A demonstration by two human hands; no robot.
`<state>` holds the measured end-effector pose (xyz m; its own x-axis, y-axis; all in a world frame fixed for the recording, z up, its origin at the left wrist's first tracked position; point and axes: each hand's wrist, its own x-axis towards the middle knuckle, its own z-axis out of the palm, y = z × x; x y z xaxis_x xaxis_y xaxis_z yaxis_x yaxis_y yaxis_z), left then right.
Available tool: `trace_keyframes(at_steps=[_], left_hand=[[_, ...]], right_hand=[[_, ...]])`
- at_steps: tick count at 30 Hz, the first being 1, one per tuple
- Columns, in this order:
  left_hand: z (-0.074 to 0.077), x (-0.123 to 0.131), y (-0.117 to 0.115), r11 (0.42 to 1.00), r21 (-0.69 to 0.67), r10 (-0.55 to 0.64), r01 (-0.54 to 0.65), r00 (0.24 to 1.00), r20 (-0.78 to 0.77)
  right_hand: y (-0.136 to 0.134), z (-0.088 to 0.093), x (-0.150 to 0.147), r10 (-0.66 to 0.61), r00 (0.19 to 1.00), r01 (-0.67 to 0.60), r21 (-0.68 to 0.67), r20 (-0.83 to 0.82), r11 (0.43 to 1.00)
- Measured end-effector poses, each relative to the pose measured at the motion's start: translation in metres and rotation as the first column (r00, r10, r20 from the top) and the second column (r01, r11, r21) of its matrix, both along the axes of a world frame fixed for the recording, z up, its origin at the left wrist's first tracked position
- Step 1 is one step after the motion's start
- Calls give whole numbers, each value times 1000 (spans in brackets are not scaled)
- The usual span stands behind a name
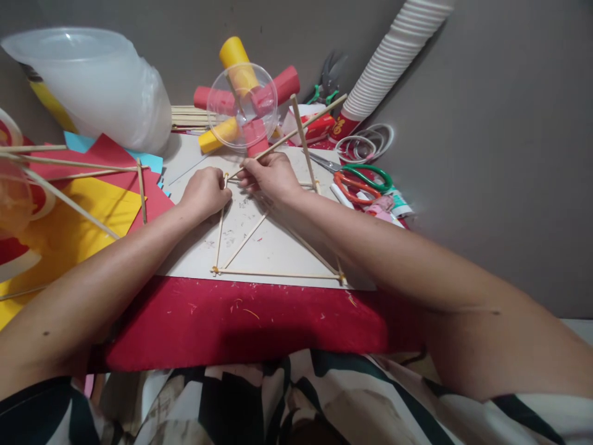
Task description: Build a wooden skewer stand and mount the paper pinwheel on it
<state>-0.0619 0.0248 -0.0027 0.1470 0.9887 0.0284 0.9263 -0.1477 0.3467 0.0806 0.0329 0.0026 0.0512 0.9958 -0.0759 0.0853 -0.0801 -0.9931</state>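
Note:
A frame of thin bamboo sticks [278, 275] lies on a grey cardboard sheet [273, 247], with two sticks rising from it toward the back. My left hand [206, 193] is closed as a fist on the frame's far left corner. My right hand [269, 176] pinches the same corner joint, where a slanted stick [296, 133] meets the frame. What lies between the fingertips is too small to make out.
Red paper [241, 321] covers the near table edge. Red and yellow sheets [88, 210] lie left under loose sticks. At the back are a clear plastic tub [92, 80], a wheel of red and yellow tubes [243, 105], stacked paper cups [393, 55], scissors [359, 179] and pliers [328, 80].

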Motion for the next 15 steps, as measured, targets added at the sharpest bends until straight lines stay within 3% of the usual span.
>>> trace_keyframes(at_steps=[15], left_hand=[[2, -3, 1, 998, -27, 63, -62, 996, 58]], right_hand=[[-3, -2, 13, 53, 990, -66, 98, 129, 993]])
